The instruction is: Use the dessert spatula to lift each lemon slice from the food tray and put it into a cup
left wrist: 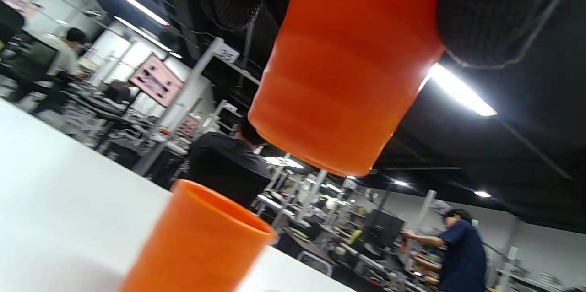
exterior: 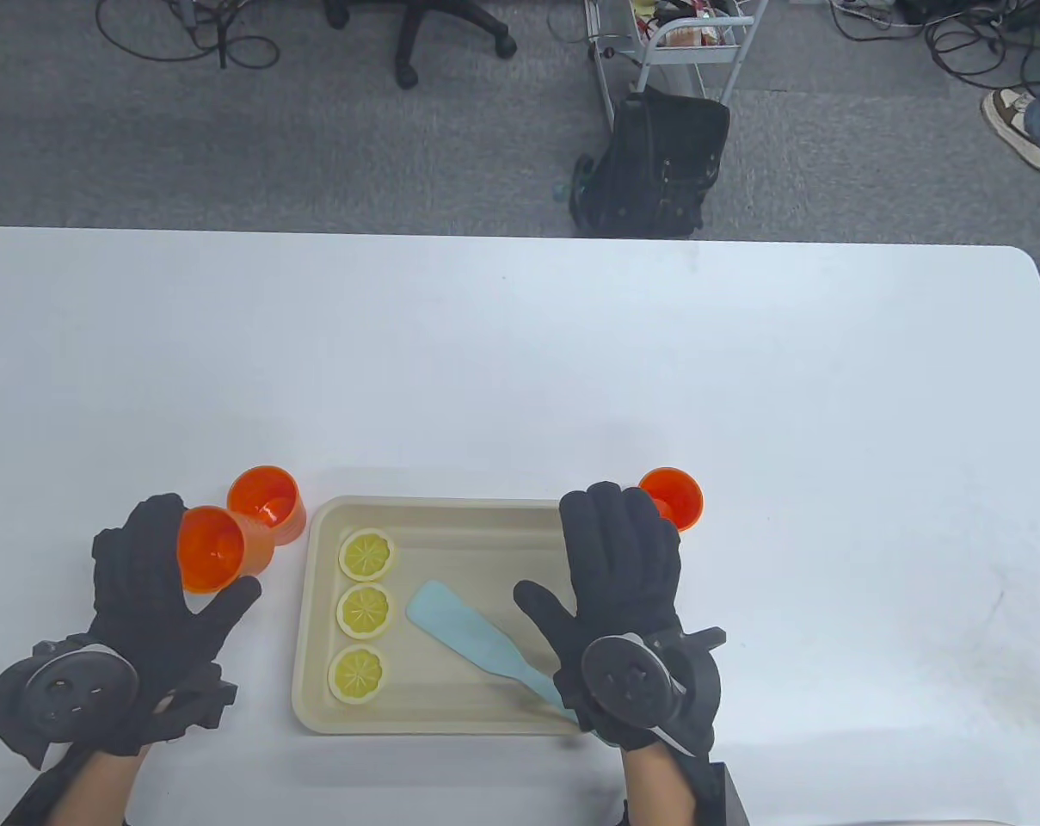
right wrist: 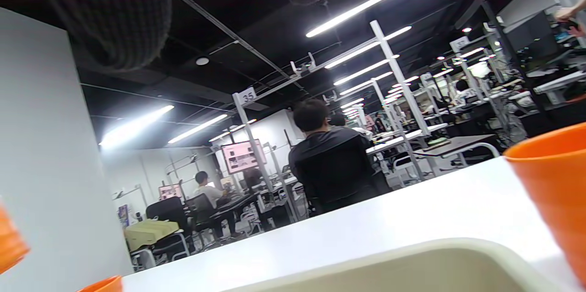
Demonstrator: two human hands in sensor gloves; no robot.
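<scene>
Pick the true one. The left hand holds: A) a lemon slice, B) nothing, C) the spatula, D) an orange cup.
D: the left hand grips an orange cup lifted off the table; the spatula lies in the tray.

On the table (exterior: pixel 520 361), 3 lemon slices (exterior: pixel 365 610) line the tray's (exterior: pixel 451 509) left side, the spatula (exterior: pixel 472 638) to their right. 2 cups (exterior: pixel 266 503) sit left of the tray, 1 lifted in the left hand (exterior: pixel 154 594); another cup (exterior: pixel 673 496) stands at the tray's far right corner.
</scene>
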